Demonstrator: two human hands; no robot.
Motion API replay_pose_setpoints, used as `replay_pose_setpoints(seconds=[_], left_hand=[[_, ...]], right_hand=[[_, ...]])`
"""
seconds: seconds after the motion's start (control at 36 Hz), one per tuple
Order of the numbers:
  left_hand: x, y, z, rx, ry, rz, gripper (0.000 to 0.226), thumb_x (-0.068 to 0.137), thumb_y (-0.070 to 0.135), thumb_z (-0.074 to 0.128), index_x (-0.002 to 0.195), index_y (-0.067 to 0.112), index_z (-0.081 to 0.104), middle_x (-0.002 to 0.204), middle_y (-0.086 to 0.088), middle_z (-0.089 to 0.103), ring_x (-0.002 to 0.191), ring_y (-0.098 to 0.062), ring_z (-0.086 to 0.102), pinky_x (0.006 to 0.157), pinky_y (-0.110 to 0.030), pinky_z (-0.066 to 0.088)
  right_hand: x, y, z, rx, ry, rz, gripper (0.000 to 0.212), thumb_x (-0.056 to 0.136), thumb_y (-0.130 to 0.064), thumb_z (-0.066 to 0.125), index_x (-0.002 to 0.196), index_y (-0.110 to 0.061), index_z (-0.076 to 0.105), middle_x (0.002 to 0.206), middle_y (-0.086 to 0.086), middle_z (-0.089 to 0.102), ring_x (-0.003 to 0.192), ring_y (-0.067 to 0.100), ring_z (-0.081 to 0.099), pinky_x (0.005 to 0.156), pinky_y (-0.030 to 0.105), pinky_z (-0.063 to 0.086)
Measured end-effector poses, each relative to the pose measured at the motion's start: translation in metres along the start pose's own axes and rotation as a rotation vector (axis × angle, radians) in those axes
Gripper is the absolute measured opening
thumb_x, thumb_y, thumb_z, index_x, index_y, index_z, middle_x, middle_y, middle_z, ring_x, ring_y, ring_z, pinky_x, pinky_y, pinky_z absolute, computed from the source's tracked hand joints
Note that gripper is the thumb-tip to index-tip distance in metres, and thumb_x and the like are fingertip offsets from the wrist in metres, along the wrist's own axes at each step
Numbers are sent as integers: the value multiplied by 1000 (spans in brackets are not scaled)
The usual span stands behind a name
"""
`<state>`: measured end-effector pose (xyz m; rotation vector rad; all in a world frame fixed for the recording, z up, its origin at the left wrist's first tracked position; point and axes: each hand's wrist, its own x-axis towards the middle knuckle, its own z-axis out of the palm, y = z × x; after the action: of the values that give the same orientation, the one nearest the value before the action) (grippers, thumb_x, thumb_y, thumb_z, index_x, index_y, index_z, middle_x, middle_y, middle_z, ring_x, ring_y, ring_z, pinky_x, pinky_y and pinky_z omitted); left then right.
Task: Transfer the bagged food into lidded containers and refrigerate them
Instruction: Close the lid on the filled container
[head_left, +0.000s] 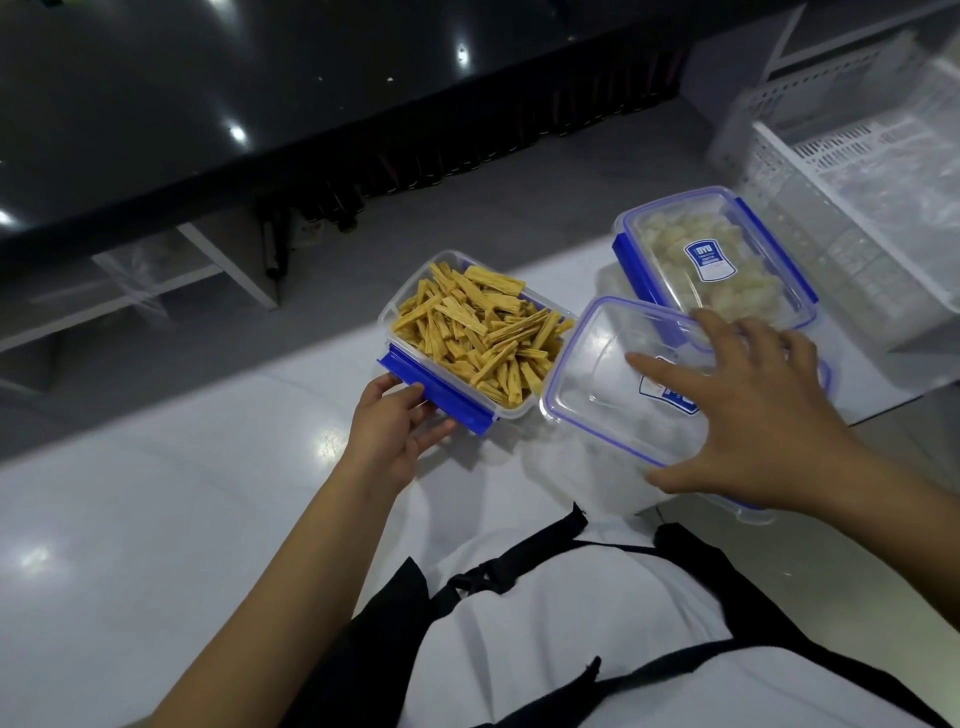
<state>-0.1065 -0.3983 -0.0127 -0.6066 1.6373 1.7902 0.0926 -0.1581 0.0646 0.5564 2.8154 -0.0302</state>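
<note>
An uncovered clear container with blue latches holds yellow food strips on the white counter. My left hand grips its near-left corner by the blue latch. A loose clear lid with a blue seal lies just right of it, and my right hand rests spread on top of that lid, fingers over its edges. Behind it stands a second container, lidded, with pale white food pieces inside and a blue label on top.
The white counter stretches left and toward me. White perforated plastic baskets with clear bags stand at the right. A dark glossy counter runs across the back, with low shelving below.
</note>
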Motion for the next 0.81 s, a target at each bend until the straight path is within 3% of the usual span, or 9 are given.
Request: replay_pose_setpoints(seconds=[0.11,0.28,0.44,0.61,0.69,0.81], left_hand=[[0,0,1,5,7,-2,34,97,6,60,126,23,53,112,-11,67,91,-25,74,61,-39,62],[-1,1,0,7,3,-2,29,98,9,61,122,23,54,109,-11,69,75,-20,77,61,-38,61],[-2,0,-1,-1,1,-11,32,98,10,61,126,23,53,112,-12,69,82,-22,77,65,-40,63],[-2,-1,0,-26,2,-30,33,97,9,62,126,24,53,113,-11,68,86,-23,75,62,-39,62],[-2,-1,0,-31,0,-32,34,97,10,62,126,24,54,114,-11,68,87,-24,76,65,-40,63],[-2,-2,2,-15,11,-12,34,98,9,60,129,22,52,113,-12,69,83,-23,77,69,-41,64]], right_hand=[[6,-11,3,42,-10,-14,111,48,-91,49,150,-57,18,163,9,8,145,38,15,115,54,13],[27,-31,5,74,-22,-29,113,47,-94,41,149,-58,9,164,9,2,146,41,7,116,57,9],[42,-27,-11,17,-49,-16,114,48,-94,48,149,-56,12,161,11,8,141,43,17,113,57,14],[41,-20,-27,117,-67,-39,117,40,-97,41,147,-61,10,164,6,9,145,40,15,114,56,12],[44,-36,-20,243,-45,-66,114,44,-94,49,144,-64,5,165,4,7,147,37,12,116,57,9],[45,-56,7,230,-93,-80,113,53,-88,61,148,-60,8,164,4,-1,147,38,10,117,57,10]])
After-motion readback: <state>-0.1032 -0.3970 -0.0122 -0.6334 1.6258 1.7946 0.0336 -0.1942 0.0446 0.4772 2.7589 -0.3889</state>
